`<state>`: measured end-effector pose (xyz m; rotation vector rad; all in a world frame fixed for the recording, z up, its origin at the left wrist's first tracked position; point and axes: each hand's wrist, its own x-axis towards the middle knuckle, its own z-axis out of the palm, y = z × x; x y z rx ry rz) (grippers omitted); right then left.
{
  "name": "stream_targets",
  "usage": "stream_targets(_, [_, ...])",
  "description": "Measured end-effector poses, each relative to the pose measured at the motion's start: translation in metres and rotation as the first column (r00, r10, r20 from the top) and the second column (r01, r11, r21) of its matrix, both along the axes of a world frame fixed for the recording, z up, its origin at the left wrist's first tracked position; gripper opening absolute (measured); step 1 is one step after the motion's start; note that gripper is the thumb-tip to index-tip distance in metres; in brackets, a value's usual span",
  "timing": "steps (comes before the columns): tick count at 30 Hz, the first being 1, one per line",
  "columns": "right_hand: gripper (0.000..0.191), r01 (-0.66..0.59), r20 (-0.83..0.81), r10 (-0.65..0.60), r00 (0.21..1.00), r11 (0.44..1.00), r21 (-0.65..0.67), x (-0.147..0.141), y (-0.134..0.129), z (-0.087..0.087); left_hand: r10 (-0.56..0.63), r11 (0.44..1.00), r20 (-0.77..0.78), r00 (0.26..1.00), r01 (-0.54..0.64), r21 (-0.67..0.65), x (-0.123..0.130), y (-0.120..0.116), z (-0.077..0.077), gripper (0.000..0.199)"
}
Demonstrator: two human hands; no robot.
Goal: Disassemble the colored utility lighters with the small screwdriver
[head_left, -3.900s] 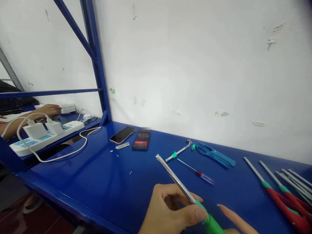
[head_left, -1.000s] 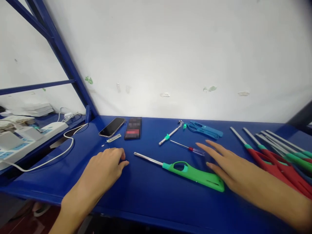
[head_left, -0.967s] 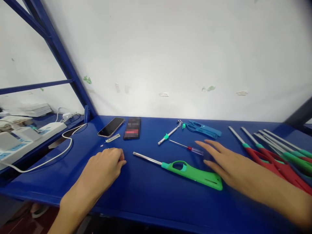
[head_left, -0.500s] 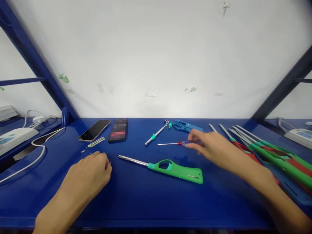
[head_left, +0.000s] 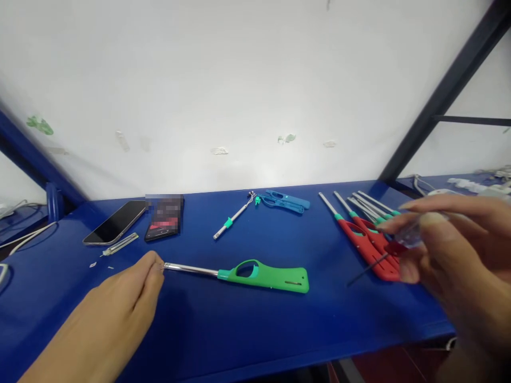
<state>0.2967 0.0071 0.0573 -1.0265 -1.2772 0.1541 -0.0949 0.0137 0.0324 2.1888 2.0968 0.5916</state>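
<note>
At the right end of the worktop (head_left: 239,330), the right hand (head_left: 463,266) is blurred, its fingers covering part of the handle of the screwdriver (head_left: 406,236), whose shaft is smeared too. Behind it, some of the heap of lighters (head_left: 372,252) is hidden. The fingertips of the left hand (head_left: 115,298) are tucked from sight; whether they grip the green lighter (head_left: 267,275), I can't tell. By the left edge, pale scraps (head_left: 93,264) are too small to identify.

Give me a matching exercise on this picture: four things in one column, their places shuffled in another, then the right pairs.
1. screwdriver
2. green lighter
3. blue casing
4. dark-screened phone

A. beside a small turquoise piece
B. metal tip at the left hand
C. leftmost of the four
D. in the right hand

Pairs: 1-D, 2-B, 3-A, 4-C
</note>
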Motion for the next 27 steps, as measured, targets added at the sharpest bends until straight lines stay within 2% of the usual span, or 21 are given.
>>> stream_targets(3, [0.008, -0.017, -0.162, 0.013, 0.987, 1.0, -0.024, -0.014, -0.003, -0.01, -0.206, 0.978, 0.125, 0.971, 0.202, 0.042, 0.019, 0.001, 0.0, 0.042])
stream_targets(5, [0.008, -0.05, -0.197, 0.044, 0.979, 0.998, -0.025, -0.028, -0.001, -0.014, -0.319, 0.948, 0.18, 0.931, 0.309, 0.078, 0.034, 0.002, 0.001, 0.035])
stream_targets(8, [0.007, -0.094, -0.138, 0.097, 0.986, 0.995, 0.032, -0.048, 0.004, -0.019, -0.415, 0.909, 0.251, 0.875, 0.387, 0.154, 0.059, 0.001, 0.002, 0.017])
stream_targets(11, [0.012, -0.076, -0.009, 0.078, 0.997, 0.989, 0.13, -0.059, 0.003, -0.025, -0.487, 0.873, 0.346, 0.802, 0.439, 0.21, 0.084, -0.001, -0.003, 0.014])
stream_targets(14, [0.019, -0.107, 0.057, 0.098, 0.994, 0.978, 0.181, -0.062, -0.001, -0.028, -0.493, 0.87, 0.446, 0.747, 0.44, 0.225, 0.105, -0.002, -0.012, 0.022])
stream_targets(20, [0.02, -0.18, 0.024, 0.179, 0.984, 0.973, 0.145, -0.065, -0.005, -0.027, -0.562, 0.818, 0.537, 0.63, 0.519, 0.247, 0.128, -0.003, -0.029, 0.031])
stream_targets(23, [0.02, -0.186, 0.009, 0.186, 0.983, 0.974, 0.132, -0.066, -0.006, -0.028, -0.555, 0.821, 0.558, 0.617, 0.513, 0.251, 0.134, -0.004, -0.035, 0.032])
stream_targets(27, [0.017, -0.159, -0.018, 0.163, 0.987, 0.98, 0.122, -0.07, -0.004, -0.024, -0.506, 0.854, 0.588, 0.63, 0.459, 0.244, 0.138, -0.004, -0.039, 0.028])
